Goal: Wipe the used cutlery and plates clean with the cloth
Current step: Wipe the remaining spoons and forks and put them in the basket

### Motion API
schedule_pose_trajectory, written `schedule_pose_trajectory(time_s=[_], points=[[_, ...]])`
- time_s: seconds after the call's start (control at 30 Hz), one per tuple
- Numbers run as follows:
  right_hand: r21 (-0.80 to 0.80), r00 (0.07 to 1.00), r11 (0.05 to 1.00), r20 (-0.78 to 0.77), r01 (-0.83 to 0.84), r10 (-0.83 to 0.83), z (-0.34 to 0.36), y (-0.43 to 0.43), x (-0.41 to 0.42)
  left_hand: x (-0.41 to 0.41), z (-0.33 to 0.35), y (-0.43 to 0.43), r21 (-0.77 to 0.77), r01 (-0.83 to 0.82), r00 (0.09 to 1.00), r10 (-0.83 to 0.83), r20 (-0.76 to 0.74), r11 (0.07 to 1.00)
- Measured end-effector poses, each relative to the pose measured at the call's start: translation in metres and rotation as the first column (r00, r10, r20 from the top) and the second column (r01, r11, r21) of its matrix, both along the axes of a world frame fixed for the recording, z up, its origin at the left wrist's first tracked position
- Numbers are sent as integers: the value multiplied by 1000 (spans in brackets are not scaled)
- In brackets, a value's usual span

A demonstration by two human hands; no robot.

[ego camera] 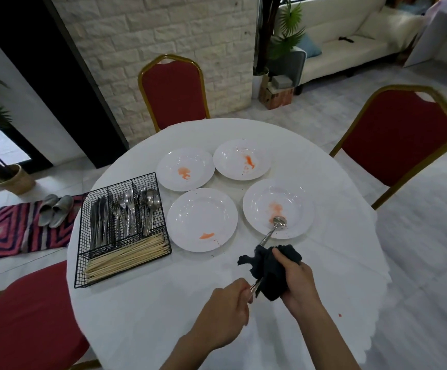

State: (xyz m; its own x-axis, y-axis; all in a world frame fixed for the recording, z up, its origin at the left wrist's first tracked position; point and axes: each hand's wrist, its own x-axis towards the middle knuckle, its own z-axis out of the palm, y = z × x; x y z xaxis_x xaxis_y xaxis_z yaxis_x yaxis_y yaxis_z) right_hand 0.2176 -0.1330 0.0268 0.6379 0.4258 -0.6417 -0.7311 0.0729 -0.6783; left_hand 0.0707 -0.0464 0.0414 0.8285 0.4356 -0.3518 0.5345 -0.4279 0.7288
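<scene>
Here, right hand (295,283) wraps cloth (269,271) around spoon (279,222).

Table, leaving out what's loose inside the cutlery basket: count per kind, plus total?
plates: 4
spoon: 1
cloth: 1
cutlery basket: 1
total: 7

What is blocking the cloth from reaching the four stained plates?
Nothing on the tablecloth lies between. The cloth in the right hand is wrapped round a spoon that the left hand holds; its bowl is over the near right plate.
</scene>
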Motion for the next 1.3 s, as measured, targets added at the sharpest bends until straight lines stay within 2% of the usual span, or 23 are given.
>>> schedule_pose_trajectory(time_s=[0.13,0.27,0.4,0.5,0.6,0.77,0.9,1.03,1.1,1.2,1.3], points=[[-130,994,989,79,-67,78,-1,-4,-1,-1,-7,13,171,-1,997,14,-75,985],[-185,975,972,143,-142,170,1,-14,9,-2,-5,24,210,26,998,-15,-57,977],[-150,983,982,120,-117,135,5,-21,8,0,-4,24,91,-26,999,30,-44,996],[-121,991,989,91,-86,97,7,-26,8,-1,-2,14,-39,-154,987,152,-44,987],[-62,993,997,112,39,-31,6,-32,15,-5,-1,4,-187,-314,949,312,-37,931],[51,998,999,61,14,-17,-2,-22,10,0,1,-9,-401,-443,890,446,-91,802],[98,982,978,40,-185,182,3,0,-20,18,4,-27,-442,-390,917,382,-113,807],[28,998,997,6,-68,67,-3,-1,-11,19,8,-31,-421,-336,941,311,-130,842],[-72,994,996,95,-50,57,-11,-7,-1,15,12,-26,-400,-300,954,267,-136,866],[-271,942,959,295,-76,159,-14,-14,2,8,14,-13,-330,-228,971,188,-147,916],[-330,906,944,397,-12,150,-12,-18,6,1,16,-1,-284,-181,979,145,-143,941]])
